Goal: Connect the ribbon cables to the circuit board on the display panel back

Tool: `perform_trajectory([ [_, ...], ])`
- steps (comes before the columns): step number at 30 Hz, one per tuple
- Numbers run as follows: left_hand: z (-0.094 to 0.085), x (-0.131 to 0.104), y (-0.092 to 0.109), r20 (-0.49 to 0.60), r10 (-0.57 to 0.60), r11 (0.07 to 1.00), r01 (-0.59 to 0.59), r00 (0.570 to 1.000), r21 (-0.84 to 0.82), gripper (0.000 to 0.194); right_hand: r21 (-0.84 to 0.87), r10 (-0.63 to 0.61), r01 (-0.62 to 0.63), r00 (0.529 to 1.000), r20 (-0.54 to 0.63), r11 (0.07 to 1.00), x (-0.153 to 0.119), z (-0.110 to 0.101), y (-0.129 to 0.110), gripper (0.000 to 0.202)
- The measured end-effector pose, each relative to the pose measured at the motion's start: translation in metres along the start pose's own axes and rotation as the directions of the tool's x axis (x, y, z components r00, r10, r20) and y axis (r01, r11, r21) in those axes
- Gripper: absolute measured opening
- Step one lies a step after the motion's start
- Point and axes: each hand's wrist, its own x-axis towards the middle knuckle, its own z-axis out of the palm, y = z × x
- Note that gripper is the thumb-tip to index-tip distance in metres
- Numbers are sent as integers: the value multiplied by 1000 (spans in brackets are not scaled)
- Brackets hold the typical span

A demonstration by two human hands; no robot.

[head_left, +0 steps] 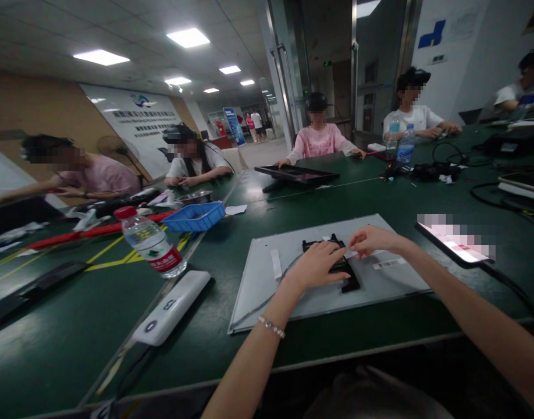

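Note:
A flat grey panel (pixel 258 291), like the back of a display, lies on the table in front of me. A black plastic part (pixel 351 281) with a cut-out outline rests on its middle. My left hand (pixel 321 265) lies over that part with its fingers stretched out, covering much of it. Close to the part's right edge, my right hand (pixel 374 241) has its thumb and fingers pinched together at a small whitish piece (pixel 349 254), too small to name. A grey cable (pixel 267 302) runs across the panel under my left wrist. A white strip (pixel 276 264) sticks to the panel's left side.
Left of the panel are a white power bank (pixel 173 308), a water bottle (pixel 156 244) with a red cap and a blue basket (pixel 196 216). A lit phone (pixel 454 241) on a cable lies to the right. Across the table (pixel 232 250), a person handles a black frame (pixel 295 173).

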Motion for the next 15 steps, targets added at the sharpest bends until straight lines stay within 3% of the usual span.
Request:
perform_trajectory([
  [15,-1,0,3,24,-13,999,14,1000,-37,58,-133,16,-18,1000,-14,991,-3,3,-9,25],
])
